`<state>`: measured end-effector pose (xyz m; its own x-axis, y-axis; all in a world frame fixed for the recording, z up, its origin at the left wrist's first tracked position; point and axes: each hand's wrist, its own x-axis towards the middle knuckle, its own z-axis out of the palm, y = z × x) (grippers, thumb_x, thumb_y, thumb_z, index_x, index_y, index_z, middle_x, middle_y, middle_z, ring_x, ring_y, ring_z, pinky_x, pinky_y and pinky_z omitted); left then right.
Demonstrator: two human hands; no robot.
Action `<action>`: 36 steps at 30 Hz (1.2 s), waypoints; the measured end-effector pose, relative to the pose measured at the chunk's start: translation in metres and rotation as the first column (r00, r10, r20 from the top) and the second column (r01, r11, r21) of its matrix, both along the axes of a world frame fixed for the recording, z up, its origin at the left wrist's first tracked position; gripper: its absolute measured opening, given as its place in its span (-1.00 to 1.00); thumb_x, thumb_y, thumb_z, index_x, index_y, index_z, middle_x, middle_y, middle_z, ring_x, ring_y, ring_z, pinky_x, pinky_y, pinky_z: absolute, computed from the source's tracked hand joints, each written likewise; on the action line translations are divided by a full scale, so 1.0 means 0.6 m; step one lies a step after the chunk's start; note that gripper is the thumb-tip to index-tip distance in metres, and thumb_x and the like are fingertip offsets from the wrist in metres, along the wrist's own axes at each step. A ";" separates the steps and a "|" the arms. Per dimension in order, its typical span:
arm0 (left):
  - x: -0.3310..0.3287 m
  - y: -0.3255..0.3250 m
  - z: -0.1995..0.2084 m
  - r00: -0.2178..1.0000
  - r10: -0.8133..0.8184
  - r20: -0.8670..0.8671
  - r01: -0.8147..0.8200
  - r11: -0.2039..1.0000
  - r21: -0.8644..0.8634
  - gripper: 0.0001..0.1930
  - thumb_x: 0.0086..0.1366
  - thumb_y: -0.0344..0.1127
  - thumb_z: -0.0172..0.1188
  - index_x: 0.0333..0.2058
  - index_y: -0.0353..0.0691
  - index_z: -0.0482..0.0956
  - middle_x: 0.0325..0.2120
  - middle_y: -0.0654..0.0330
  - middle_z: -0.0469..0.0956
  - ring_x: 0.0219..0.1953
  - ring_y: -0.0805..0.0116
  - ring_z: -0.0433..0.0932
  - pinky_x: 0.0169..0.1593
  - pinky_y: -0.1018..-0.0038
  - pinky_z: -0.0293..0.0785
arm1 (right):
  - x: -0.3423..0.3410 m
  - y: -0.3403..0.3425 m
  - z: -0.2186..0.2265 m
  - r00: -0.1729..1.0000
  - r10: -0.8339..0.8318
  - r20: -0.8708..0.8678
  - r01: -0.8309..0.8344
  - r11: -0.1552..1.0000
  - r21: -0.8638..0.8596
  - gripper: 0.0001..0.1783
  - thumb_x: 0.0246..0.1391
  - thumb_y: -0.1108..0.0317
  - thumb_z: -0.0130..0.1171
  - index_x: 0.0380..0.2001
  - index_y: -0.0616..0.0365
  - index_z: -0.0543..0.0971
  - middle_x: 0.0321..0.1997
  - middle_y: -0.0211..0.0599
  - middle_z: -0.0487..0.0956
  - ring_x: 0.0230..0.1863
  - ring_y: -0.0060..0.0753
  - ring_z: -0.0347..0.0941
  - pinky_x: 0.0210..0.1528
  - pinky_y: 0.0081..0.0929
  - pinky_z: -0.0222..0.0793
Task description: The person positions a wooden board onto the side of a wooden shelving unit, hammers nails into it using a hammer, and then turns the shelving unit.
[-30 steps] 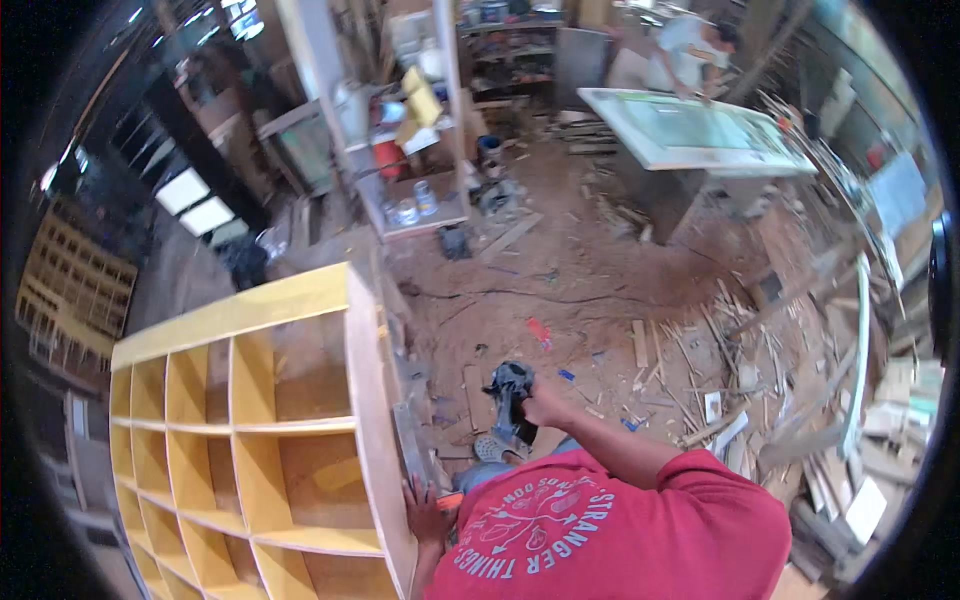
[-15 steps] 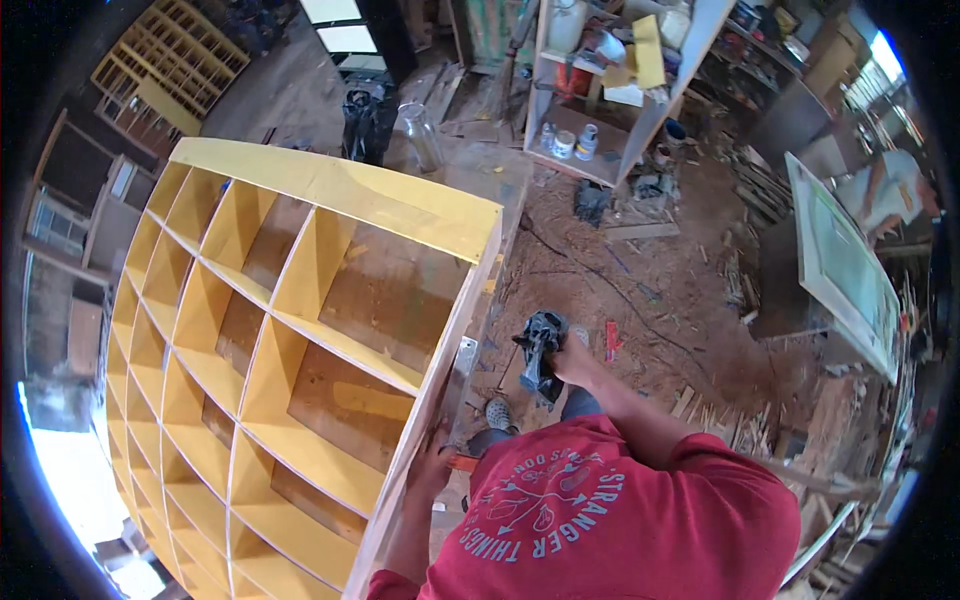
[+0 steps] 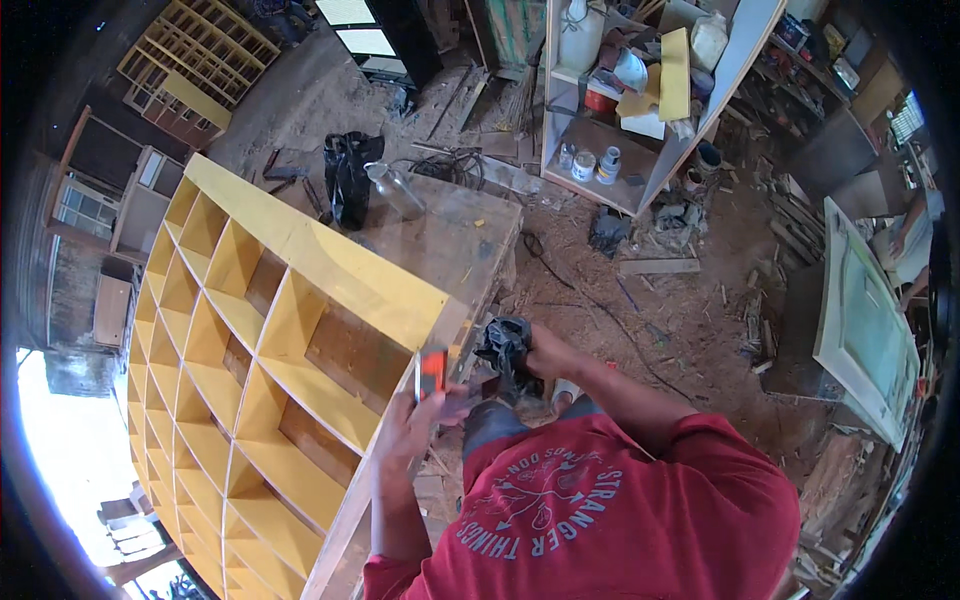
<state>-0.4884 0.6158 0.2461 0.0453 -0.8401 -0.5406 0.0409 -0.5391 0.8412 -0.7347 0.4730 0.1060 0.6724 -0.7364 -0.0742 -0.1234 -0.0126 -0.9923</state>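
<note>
Beside the near right corner of the yellow shelf unit (image 3: 300, 340), the small red tool (image 3: 432, 372) stands upright, clamped in the left hand (image 3: 415, 425). Just to its right, the right hand (image 3: 548, 352) is closed around the dark power tool (image 3: 503, 350), almost touching.

A small orange-red tool (image 3: 432, 372) is held upright at the yellow shelf unit's (image 3: 300, 330) edge; a black power tool (image 3: 505, 352) is gripped at its 3 o'clock.

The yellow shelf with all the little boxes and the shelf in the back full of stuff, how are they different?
The yellow shelf lies flat beside the person; the back shelf stands upright. The yellow shelf's many small square boxes hold nothing; the back shelf's wider levels hold jars, containers and yellow pieces. The left hand is at the yellow shelf's edge; nobody touches the back shelf. Both look wooden.
</note>
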 end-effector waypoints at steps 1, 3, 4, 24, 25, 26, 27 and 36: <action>-0.005 -0.039 -0.001 0.999 -0.022 -0.032 0.022 1.000 -0.020 -0.57 0.57 -0.14 0.17 0.12 -0.44 0.64 -0.08 0.04 0.75 -0.11 0.22 0.77 -0.04 0.34 0.70 | -0.004 -0.016 -0.005 1.000 0.000 0.003 0.000 1.000 0.000 -0.61 0.24 0.52 0.21 0.14 0.11 0.64 0.06 -0.25 0.72 0.09 -0.34 0.58 0.29 -0.30 0.45; -0.019 -0.118 -0.006 0.997 -0.053 -0.062 0.051 0.998 -0.040 -0.57 0.60 -0.12 0.13 0.11 -0.43 0.65 -0.10 0.07 0.75 -0.14 0.25 0.77 -0.09 0.36 0.71 | -0.019 -0.050 -0.018 0.999 -0.018 0.037 0.023 0.992 -0.125 -0.52 0.19 0.53 0.19 0.19 0.09 0.63 0.11 -0.24 0.72 0.13 -0.28 0.60 0.32 -0.30 0.44; -0.031 -0.156 -0.010 0.999 -0.006 -0.051 0.004 0.999 -0.044 -0.57 0.60 -0.13 0.10 0.07 -0.45 0.65 -0.17 0.04 0.74 -0.19 0.23 0.77 -0.12 0.31 0.73 | -0.024 -0.066 -0.011 0.999 -0.020 0.038 0.025 0.992 -0.126 -0.52 0.19 0.53 0.19 0.19 0.09 0.63 0.11 -0.24 0.72 0.13 -0.28 0.60 0.32 -0.30 0.44; 0.198 -0.435 -0.151 0.281 -0.092 0.955 0.576 0.812 -0.091 -0.54 0.38 -0.05 0.24 0.01 -0.37 0.64 -0.18 -0.26 0.67 -0.01 -0.29 0.58 0.20 -0.10 0.40 | 0.275 -0.335 -0.262 0.853 -0.097 -0.513 0.257 0.933 0.250 -0.68 -0.13 0.38 0.41 -0.20 0.08 0.74 -0.13 -0.05 0.77 -0.09 0.02 0.71 -0.02 -0.04 0.60; 0.187 -0.437 -0.152 0.280 -0.093 0.956 0.603 0.791 -0.100 -0.54 0.38 -0.05 0.24 0.01 -0.37 0.64 -0.18 -0.26 0.67 -0.01 -0.29 0.58 0.20 -0.10 0.40 | 0.276 -0.346 -0.288 0.936 -0.083 -0.341 0.121 0.988 0.092 -0.72 -0.03 0.36 0.35 -0.18 0.08 0.72 -0.25 -0.16 0.74 -0.24 -0.07 0.65 -0.10 -0.05 0.58; 0.186 -0.432 -0.162 0.292 0.103 0.951 0.588 0.765 -0.263 -0.57 0.37 -0.09 0.23 -0.01 -0.37 0.65 -0.19 -0.24 0.68 -0.03 -0.28 0.59 0.17 -0.09 0.41 | 0.288 -0.353 -0.291 0.985 0.005 -0.170 -0.021 0.996 -0.092 -0.76 0.07 0.34 0.29 -0.15 0.08 0.69 -0.37 -0.27 0.71 -0.39 -0.16 0.59 -0.19 -0.05 0.56; 0.185 -0.431 -0.171 0.299 0.293 0.908 0.572 0.706 -0.417 -0.59 0.35 -0.12 0.23 -0.03 -0.37 0.65 -0.19 -0.22 0.69 -0.05 -0.26 0.59 0.14 -0.09 0.43 | 0.294 -0.361 -0.294 0.992 -0.027 -0.123 0.004 0.983 -0.183 -0.67 0.02 0.37 0.30 -0.09 0.09 0.68 -0.27 -0.23 0.75 -0.30 -0.15 0.61 -0.12 -0.05 0.56; 0.237 -0.428 -0.210 0.364 0.078 0.928 0.568 0.771 -0.288 -0.73 0.29 -0.12 0.28 -0.29 -0.23 0.70 -0.40 -0.07 0.71 -0.24 -0.16 0.65 0.05 -0.04 0.49 | 0.366 -0.342 -0.204 0.882 0.012 -0.470 -0.065 0.993 -0.096 -0.33 -0.10 0.27 0.46 0.19 -0.07 0.62 0.02 -0.08 0.76 0.10 -0.06 0.68 0.13 -0.05 0.56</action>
<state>-0.3461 0.3588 0.1201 -0.0622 -0.9858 0.1559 -0.9123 0.1195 0.3918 -0.5149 0.2676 -0.0166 0.6066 -0.7319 -0.3106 -0.5703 -0.1284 -0.8113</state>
